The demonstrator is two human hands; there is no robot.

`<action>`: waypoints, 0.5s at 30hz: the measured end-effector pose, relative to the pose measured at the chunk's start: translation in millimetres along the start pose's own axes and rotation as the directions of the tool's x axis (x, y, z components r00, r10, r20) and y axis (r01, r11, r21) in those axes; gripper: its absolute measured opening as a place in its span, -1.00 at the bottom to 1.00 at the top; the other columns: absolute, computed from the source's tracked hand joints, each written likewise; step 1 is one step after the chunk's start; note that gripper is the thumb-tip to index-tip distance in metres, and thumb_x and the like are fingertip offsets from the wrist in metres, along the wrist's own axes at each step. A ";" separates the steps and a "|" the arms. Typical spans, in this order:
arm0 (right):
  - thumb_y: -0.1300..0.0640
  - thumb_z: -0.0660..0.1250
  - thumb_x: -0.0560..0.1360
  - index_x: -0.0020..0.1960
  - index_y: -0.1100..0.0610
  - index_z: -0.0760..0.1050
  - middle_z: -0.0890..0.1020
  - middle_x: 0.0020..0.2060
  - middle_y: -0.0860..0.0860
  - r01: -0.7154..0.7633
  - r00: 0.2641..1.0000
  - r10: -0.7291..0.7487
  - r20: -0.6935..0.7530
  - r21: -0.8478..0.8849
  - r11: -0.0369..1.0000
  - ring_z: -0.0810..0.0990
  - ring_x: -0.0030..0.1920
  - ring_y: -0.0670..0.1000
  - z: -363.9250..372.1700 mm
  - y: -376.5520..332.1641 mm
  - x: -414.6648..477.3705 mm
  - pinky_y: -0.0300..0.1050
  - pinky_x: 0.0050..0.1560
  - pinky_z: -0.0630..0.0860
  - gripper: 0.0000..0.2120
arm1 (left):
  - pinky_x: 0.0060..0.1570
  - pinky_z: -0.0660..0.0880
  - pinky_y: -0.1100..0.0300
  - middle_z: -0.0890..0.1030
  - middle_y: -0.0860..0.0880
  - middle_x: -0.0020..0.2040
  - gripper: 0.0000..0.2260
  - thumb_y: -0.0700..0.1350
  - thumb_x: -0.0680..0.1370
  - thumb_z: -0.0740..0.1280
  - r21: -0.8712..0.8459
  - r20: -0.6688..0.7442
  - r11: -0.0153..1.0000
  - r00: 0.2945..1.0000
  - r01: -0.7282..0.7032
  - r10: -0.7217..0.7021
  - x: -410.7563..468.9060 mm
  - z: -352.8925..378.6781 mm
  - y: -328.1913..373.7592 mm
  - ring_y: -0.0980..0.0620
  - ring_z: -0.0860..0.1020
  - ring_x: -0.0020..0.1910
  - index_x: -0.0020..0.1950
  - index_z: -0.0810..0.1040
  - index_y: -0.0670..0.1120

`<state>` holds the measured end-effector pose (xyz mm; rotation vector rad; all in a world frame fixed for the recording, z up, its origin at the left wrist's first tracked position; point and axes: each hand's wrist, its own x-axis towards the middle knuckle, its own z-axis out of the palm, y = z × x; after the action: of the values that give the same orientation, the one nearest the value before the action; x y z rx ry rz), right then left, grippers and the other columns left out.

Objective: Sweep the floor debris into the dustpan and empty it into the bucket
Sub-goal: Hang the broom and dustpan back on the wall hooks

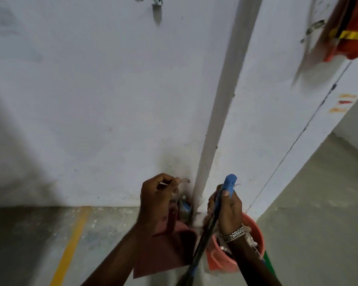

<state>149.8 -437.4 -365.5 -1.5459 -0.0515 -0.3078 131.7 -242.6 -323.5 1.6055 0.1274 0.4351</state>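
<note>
Pink dustpan (165, 250) sits left of the wall pipe (215, 120), its handle string pinched by the left hand (155, 197). Right of the pipe, the right hand (227, 211) grips the broom (201, 246) above the orange bucket (219, 263).

Wall (91, 100), pipe (219, 120) ahead, bucket (217, 259) rt; left floor (29, 244) open.

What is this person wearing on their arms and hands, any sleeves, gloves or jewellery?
No sleeves or gloves show; both arms are bare to the frame edge. The right hand has a silver chain-link bracelet at the wrist; the left hand wears nothing visible.
</note>
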 end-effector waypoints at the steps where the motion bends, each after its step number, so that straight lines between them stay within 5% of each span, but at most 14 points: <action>1: -0.32 0.10 0.58 -0.31 0.28 0.40 0.47 -0.47 0.26 -0.041 0.999 0.040 0.031 0.058 0.997 0.46 -0.45 0.24 13.2 -2.4 6.4 0.23 -0.41 0.42 -0.33 | -0.28 0.50 0.12 0.64 -0.08 -0.36 -0.87 -0.17 0.49 0.49 -0.003 -0.024 1.000 1.000 0.008 -0.008 4.7 -7.2 2.5 -0.09 0.63 -0.34 -0.26 0.65 -0.11; 6: -0.18 0.06 0.56 -0.30 0.25 0.39 0.47 -0.54 0.07 -0.039 0.997 0.023 0.076 0.217 0.975 0.44 -0.54 0.03 72.0 -31.6 32.7 -0.23 -0.49 0.37 -0.47 | -0.28 0.49 0.18 0.64 -0.11 -0.37 -0.87 -0.21 0.50 0.48 -0.074 -0.120 0.994 0.989 0.080 -0.088 34.6 -33.2 15.1 0.02 0.59 -0.36 -0.26 0.67 -0.14; 9: -0.30 0.23 0.49 -0.13 0.35 0.37 0.45 -0.47 0.25 -0.031 0.989 -0.017 0.145 0.324 0.946 0.40 -0.54 0.11 103.2 -42.7 51.3 -0.18 -0.51 0.37 -0.35 | -0.22 0.52 0.14 0.65 -0.14 -0.34 -0.89 -0.20 0.51 0.47 -0.119 -0.144 0.988 0.983 0.096 -0.113 57.8 -44.7 17.8 0.00 0.60 -0.32 -0.22 0.68 -0.14; 12: -0.04 0.13 0.60 -0.13 0.18 0.38 0.44 -0.45 0.27 0.052 0.982 -0.103 0.159 0.295 0.954 0.41 -0.55 0.12 132.5 -47.7 73.8 -0.17 -0.51 0.39 -0.70 | -0.17 0.52 0.12 0.65 -0.15 -0.31 -0.88 -0.16 0.54 0.44 -0.108 -0.170 0.990 0.979 0.094 -0.112 82.8 -50.6 17.5 -0.01 0.59 -0.29 -0.17 0.68 -0.15; 15: 0.03 0.08 0.63 -0.15 0.12 0.39 0.45 -0.42 0.30 0.044 0.975 -0.104 0.194 0.291 0.956 0.44 -0.50 0.20 158.4 -47.1 97.4 -0.05 -0.53 0.42 -0.74 | -0.16 0.47 0.09 0.58 -0.09 -0.31 -0.82 -0.15 0.63 0.32 -0.099 -0.227 0.992 0.969 0.077 -0.098 107.6 -54.2 11.9 0.01 0.50 -0.30 -0.14 0.61 -0.14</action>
<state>257.9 -296.7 -292.7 -1.2845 -0.3071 -0.1871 209.4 -156.4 -289.2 1.4513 0.3503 0.5508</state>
